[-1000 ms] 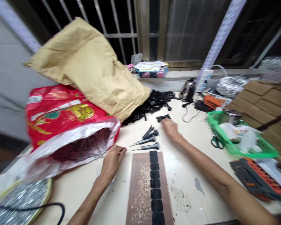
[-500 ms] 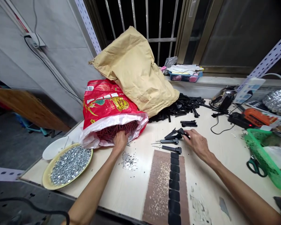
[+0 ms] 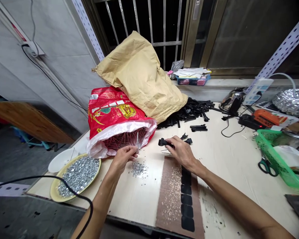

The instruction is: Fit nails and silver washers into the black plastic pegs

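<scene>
My left hand point(image 3: 124, 157) is closed in a pinch at the mouth of the red sack point(image 3: 107, 111). A thin metal pin point(image 3: 137, 138) points upward from its fingertips. Reddish-brown rods point(image 3: 122, 139) fill the sack's opening. My right hand point(image 3: 183, 152) grips a black plastic part point(image 3: 163, 142) over the tabletop, its end out to the left of the fingers. Other black parts point(image 3: 188, 141) lie just behind that hand, partly hidden by it. Small metal washers point(image 3: 139, 169) are scattered below my left hand.
A yellow bowl of washers point(image 3: 54, 189) stands at the left edge. In front lies a brown board point(image 3: 164, 219) with a row of black pads point(image 3: 187, 211). A paper sack point(image 3: 142, 76) leans behind, by a black parts pile point(image 3: 193, 109). Scissors point(image 3: 267, 168) and a green basket point(image 3: 276, 166) are right.
My right hand has moved left with a black part lifted in it. My left hand has drawn back slightly from the sack's mouth, and a thin metal pin now shows in its fingers.
</scene>
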### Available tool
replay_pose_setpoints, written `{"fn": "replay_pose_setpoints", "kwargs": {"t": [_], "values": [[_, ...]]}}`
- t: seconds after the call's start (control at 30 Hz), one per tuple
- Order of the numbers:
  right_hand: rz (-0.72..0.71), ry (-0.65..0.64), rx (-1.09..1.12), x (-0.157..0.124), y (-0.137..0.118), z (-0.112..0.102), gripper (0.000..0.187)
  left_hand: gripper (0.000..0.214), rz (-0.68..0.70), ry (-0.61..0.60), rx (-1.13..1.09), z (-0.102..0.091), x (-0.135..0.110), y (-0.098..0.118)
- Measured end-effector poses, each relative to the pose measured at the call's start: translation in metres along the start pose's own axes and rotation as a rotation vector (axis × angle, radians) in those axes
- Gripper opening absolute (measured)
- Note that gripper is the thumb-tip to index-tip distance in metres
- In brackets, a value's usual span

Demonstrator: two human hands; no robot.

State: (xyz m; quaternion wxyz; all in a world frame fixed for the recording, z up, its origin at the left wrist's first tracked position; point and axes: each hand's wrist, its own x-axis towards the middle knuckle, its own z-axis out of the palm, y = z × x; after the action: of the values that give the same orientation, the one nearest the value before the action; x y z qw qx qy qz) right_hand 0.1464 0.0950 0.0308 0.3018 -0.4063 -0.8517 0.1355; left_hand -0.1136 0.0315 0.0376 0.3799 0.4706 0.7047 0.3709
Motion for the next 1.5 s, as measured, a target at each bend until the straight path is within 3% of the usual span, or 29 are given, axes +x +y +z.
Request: {"fn": "replay_pose_setpoints", "kwargs": {"t": [0.1,0.17,0.3,0.6,0.8,1.03,1.13,1.2,1.33,1.43,1.5], "values": [[-0.052,0.032,-0.083,0.003,0.004,0.002,0.023,0.034,-0.038,-0.100,-0.124,-0.001,-0.030,0.005],[-0.090,0.010,-0.104,0.003,0.006,0.003,0.022,0.030,0.015,-0.052,0.035,-0.003,-0.043,0.007],[-0.150,-0.056,-0.094,0.000,0.003,0.004,0.021,0.025,0.303,0.059,0.406,-0.003,-0.056,0.018],[-0.182,-0.099,0.062,0.001,-0.004,0.003,0.021,0.027,0.593,0.169,0.544,0.005,-0.056,0.049],[-0.158,-0.103,0.264,-0.004,-0.008,0.011,0.020,0.027,0.683,0.112,0.715,0.013,-0.054,0.063],[-0.109,-0.079,0.468,-0.011,-0.019,0.034,0.016,0.022,0.760,-0.009,1.049,0.021,-0.055,0.071],[-0.108,-0.038,0.553,-0.012,-0.025,0.042,0.017,0.024,0.794,-0.091,1.000,0.026,-0.051,0.074],[-0.048,0.004,0.629,-0.009,-0.029,0.045,0.016,0.023,0.807,-0.049,0.913,0.028,-0.046,0.076],[0.214,0.034,0.969,-0.001,-0.034,0.045,0.015,0.069,0.793,0.082,0.662,0.029,-0.032,0.063],[0.289,-0.007,1.116,0.000,-0.040,0.038,0.018,0.068,0.662,-0.071,0.445,0.036,-0.024,0.039],[0.174,0.007,1.010,-0.003,-0.046,0.030,0.019,0.053,0.575,-0.130,0.281,0.045,-0.023,0.025]]}}
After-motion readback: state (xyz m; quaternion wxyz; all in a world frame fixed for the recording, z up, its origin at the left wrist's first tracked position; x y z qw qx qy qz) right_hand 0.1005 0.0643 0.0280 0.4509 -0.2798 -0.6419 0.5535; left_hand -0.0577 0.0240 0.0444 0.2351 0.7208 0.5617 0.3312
